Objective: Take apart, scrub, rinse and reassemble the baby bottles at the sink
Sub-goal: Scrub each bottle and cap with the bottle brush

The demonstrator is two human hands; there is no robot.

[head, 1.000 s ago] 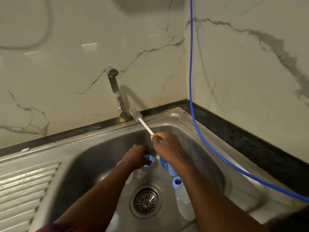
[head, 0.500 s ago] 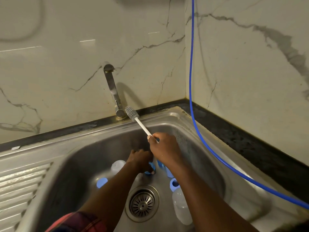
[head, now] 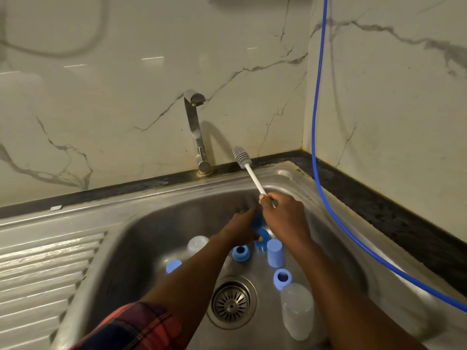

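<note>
My right hand grips the white handle of a bottle brush, whose grey bristle head points up towards the back wall. My left hand reaches into the steel sink and holds a blue bottle ring just below the right hand. Loose parts lie on the sink floor: a blue ring, a light blue cap, another blue ring, a clear bottle on its side, a clear cup-like part and a blue piece.
The tap stands at the back edge, with no water visible. The drain sits in the sink floor. A blue hose hangs down the corner and runs across the dark counter at right. A ribbed draining board lies left.
Both hands have shifted right and further back in the sink. The brush head has moved right, away from the tap base. More loose parts show on the sink floor.
</note>
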